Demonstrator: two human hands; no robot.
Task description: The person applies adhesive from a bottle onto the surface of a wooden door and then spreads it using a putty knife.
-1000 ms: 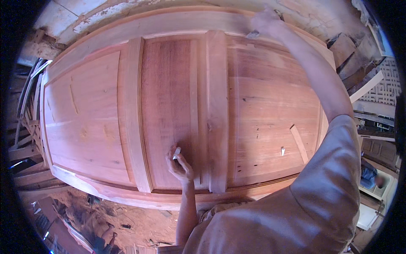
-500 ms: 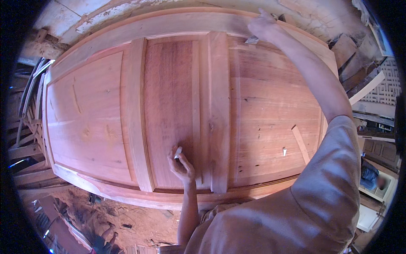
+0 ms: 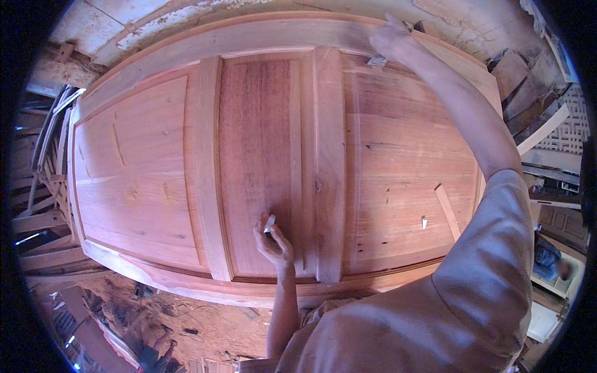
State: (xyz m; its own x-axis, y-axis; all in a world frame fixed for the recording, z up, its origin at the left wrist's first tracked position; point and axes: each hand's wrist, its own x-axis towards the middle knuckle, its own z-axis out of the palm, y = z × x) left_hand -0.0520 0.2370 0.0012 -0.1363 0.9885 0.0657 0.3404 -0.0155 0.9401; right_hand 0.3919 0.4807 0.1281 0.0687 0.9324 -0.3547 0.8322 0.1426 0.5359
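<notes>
A large panelled wooden door (image 3: 155, 168) lies flat in front of me, filling most of the view. My left hand (image 3: 272, 241) rests on its reddish middle panel near the close edge, pinching a small pale piece (image 3: 269, 223) between thumb and fingers. My right arm stretches across to the far edge, where my right hand (image 3: 388, 38) presses a small grey pad (image 3: 377, 61) against the top rail. A thin wooden strip (image 3: 448, 211) and a small white chip (image 3: 424, 222) lie loose on the right panel.
Stacked timber and frames (image 3: 43, 186) stand to the left of the door. Wood offcuts and planks (image 3: 528, 93) pile up at the right. Sawdust and scraps cover the floor (image 3: 186, 323) below the near edge. A rough plastered wall (image 3: 186, 18) runs along the far side.
My right hand has shifted slightly along the far rail. My left hand has stayed at the same spot on the middle panel.
</notes>
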